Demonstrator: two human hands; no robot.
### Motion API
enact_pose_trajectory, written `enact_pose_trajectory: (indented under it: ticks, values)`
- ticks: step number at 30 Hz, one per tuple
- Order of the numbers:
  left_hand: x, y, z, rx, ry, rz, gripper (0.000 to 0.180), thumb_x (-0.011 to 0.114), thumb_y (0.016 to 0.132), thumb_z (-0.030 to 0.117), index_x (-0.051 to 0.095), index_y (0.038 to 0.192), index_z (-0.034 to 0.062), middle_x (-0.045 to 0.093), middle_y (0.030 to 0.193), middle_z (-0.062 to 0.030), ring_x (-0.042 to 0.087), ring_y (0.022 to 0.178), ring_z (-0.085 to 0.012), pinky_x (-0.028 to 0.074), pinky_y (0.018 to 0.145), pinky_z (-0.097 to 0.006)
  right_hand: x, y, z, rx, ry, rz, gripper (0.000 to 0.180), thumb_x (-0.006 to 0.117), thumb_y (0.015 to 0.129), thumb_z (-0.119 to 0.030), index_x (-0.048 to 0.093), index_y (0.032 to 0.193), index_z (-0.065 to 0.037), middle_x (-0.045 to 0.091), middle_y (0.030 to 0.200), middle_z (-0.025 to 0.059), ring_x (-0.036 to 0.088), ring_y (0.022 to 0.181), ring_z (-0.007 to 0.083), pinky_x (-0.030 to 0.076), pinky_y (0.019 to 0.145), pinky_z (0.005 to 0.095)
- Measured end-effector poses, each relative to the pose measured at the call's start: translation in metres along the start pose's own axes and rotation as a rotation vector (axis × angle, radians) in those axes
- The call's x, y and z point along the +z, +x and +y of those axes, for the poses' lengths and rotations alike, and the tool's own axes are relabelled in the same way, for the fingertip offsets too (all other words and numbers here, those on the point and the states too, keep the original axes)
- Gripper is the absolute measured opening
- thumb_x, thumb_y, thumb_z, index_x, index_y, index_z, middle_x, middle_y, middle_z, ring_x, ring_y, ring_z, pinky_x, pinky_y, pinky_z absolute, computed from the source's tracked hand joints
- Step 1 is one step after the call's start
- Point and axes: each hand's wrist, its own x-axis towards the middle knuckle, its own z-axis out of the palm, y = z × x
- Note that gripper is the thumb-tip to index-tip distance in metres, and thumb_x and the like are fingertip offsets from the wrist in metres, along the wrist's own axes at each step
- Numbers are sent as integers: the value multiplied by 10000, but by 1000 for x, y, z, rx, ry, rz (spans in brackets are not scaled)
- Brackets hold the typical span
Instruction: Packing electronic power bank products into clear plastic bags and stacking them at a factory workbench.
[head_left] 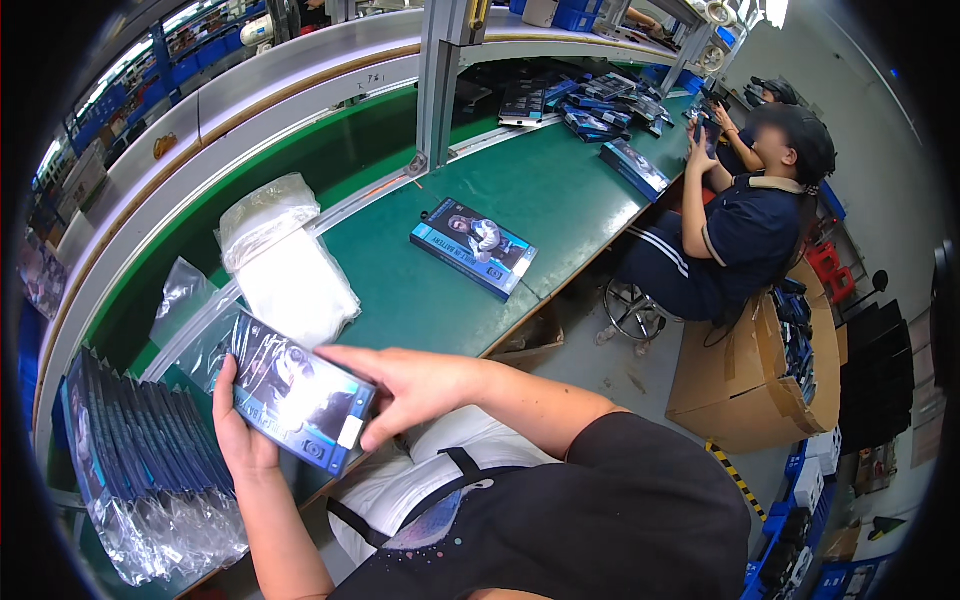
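Observation:
A flat dark blue-and-black printed box [290, 385] is held between my hands above the near edge of the green table. Clear plastic film [200, 350] trails from the box's far left end, and glare on its face suggests the bag covers part of it. My left hand [243, 435] grips the box's left side, thumb along the edge. My right hand [415, 388] holds the right end, fingers on the edge and thumb below. Beyond it lies a stack of clear plastic bags [290, 275]. A similar box [475, 245] lies flat farther right on the table.
Bagged boxes [150, 440] stand in a row at my left. A metal post [437, 90] rises at the table's back edge. More boxes [600, 100] are piled at the far end. A co-worker [760, 220] sits at right, near a carton of boxes [750, 370].

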Motion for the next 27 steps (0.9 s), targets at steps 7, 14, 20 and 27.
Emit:
enact_pose_trajectory:
  ticks: [7,14,20,27]
  values:
    - [48,-39,-52,-54,289,-345,390,505,950,218,506,1198,-82,602,1157,-179,611,1057,-301,492,922,-481,4,7,-18,-571,-356,719,530,526,804,117,487,1319,-1,633,997,151,645,867,215,504,775,290]
    - [56,-44,-41,-152,186,-227,435,417,988,362,579,1075,-32,633,1060,-164,634,944,-251,510,830,-397,19,-5,-38,-624,-410,507,206,558,700,71,596,890,3,601,815,126,587,709,289,469,634,359]
    - [25,-39,-40,-153,121,-212,393,527,874,68,476,1242,-63,612,1123,-133,640,913,-190,535,813,-307,36,3,-28,-638,-401,312,249,634,801,-34,613,1047,3,610,864,124,605,780,290,485,713,358]
    - [19,-61,1,-73,442,-71,445,522,700,-75,574,1142,-83,665,995,-125,639,867,-179,506,819,-281,-10,4,-19,-344,-416,857,159,574,890,-77,618,1007,23,605,931,96,558,914,224,431,822,319]
